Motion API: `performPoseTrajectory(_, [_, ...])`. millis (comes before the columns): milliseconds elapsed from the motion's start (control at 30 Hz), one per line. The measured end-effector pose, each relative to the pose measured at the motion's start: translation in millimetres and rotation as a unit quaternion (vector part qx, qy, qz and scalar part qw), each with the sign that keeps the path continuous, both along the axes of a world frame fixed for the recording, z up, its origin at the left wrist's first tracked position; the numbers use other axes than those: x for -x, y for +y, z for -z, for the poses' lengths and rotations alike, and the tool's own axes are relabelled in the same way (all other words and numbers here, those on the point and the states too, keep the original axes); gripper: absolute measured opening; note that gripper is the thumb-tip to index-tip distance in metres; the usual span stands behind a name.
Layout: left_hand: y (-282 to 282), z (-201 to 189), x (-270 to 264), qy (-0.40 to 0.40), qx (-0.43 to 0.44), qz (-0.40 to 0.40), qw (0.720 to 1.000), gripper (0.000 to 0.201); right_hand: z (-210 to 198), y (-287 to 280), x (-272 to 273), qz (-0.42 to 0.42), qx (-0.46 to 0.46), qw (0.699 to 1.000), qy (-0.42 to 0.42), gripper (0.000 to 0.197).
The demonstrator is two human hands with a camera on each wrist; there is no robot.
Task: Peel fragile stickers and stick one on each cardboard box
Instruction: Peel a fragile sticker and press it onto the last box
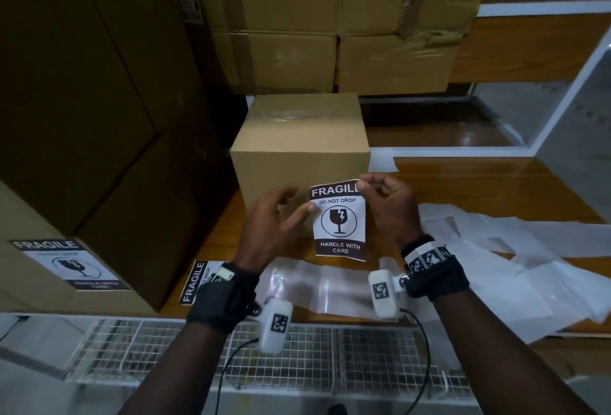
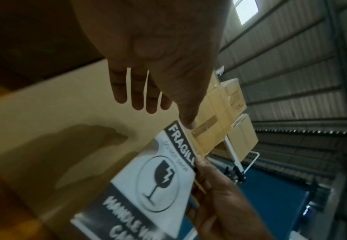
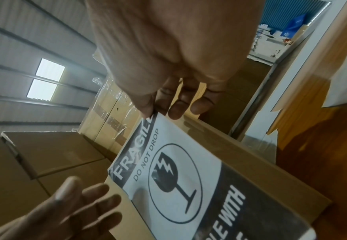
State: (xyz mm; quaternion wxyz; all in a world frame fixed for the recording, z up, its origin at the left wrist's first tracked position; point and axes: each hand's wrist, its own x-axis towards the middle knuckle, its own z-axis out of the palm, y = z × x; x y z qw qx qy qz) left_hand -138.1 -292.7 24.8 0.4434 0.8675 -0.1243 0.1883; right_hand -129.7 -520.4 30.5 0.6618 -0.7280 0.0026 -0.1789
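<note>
A small taped cardboard box (image 1: 299,146) stands on the wooden table in front of me. Before its near face hangs a black-and-white FRAGILE sticker (image 1: 339,219), upright and facing me. My right hand (image 1: 367,184) pinches its top right corner between thumb and fingers (image 3: 158,107). My left hand (image 1: 291,203) is spread with straight fingers (image 2: 147,100); only its thumb tip touches the sticker's upper left edge (image 2: 178,129). The right wrist view shows the sticker (image 3: 178,162) lying close against the box face (image 3: 250,170).
A big box at the left carries a fragile sticker (image 1: 69,265). Another sticker (image 1: 195,282) lies on the table under my left wrist. Clear backing film (image 1: 314,285) and white backing sheets (image 1: 496,265) lie around. Stacked cartons (image 1: 330,17) stand behind, and wire mesh (image 1: 264,348) lines the front.
</note>
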Motion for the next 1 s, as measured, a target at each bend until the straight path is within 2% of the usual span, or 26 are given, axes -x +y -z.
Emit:
performPoseTrajectory(133, [-19, -15, -19, 0.017, 0.034, 0.032, 0.999, 0.019, -4, 0, -1, 0.002, 0.003, 1.0, -0.006, 0.006])
performPoseTrajectory(333, [-27, -18, -31, 0.012, 0.045, 0.025, 0.999, 0.015, -7, 0, -7, 0.006, 0.007, 1.0, -0.015, 0.006])
performPoseTrajectory(433, [-27, -20, -34, 0.007, 0.046, 0.019, 0.999, 0.015, -6, 3, -11, 0.021, 0.012, 1.0, -0.014, 0.014])
performPoseTrajectory(567, [-25, -20, -42, -0.022, 0.024, -0.005, 0.999, 0.02, -5, 7, -15, 0.053, 0.023, 0.998, -0.018, 0.014])
performPoseTrajectory(700, [-24, -12, -51, -0.046, -0.044, -0.04, 0.997, 0.035, -5, 8, -19, 0.074, 0.032, 0.996, -0.024, 0.01])
performPoseTrajectory(767, [-26, -12, -51, -0.076, -0.076, -0.08, 0.991, 0.029, -4, 7, -25, 0.097, 0.05, 0.993, -0.039, 0.006])
performPoseTrajectory(867, [-31, -18, -47, -0.112, -0.098, -0.141, 0.979, 0.02, -1, 7, -33, 0.134, 0.091, 0.985, -0.05, 0.013])
performPoseTrajectory(1000, [-33, -25, -48, -0.115, -0.113, -0.152, 0.975, 0.015, 0, 8, -38, 0.142, 0.09, 0.984, -0.057, 0.008])
